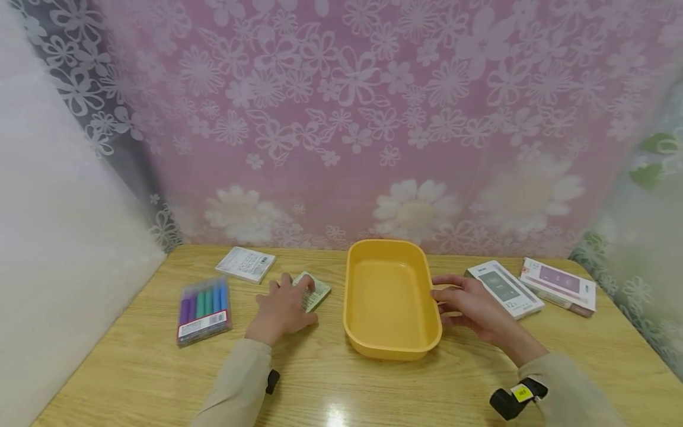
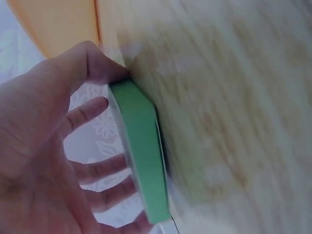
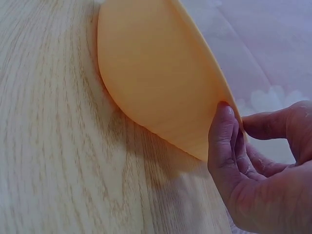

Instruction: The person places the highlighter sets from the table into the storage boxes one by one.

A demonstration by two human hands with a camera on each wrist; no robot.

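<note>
A yellow plastic basin (image 1: 392, 296) stands at mid-table. My right hand (image 1: 472, 308) pinches its right rim, with the thumb on one side of the wall and the fingers on the other, plain in the right wrist view at the yellow wall (image 3: 156, 73). Left of the basin, my left hand (image 1: 285, 308) reaches over a small flat green block (image 1: 316, 292) with printing on top. In the left wrist view, the thumb tip is right at one corner of the green block (image 2: 141, 151). Its other fingers spread loosely along the far edge, the index finger raised off it.
At left lie a clear case of coloured markers (image 1: 204, 311) and a white flat pack (image 1: 246, 264). At right are a white box with a grey panel (image 1: 504, 289) and a white box with a purple panel (image 1: 557, 286). A flowered pink curtain (image 1: 352, 148) hangs behind the table.
</note>
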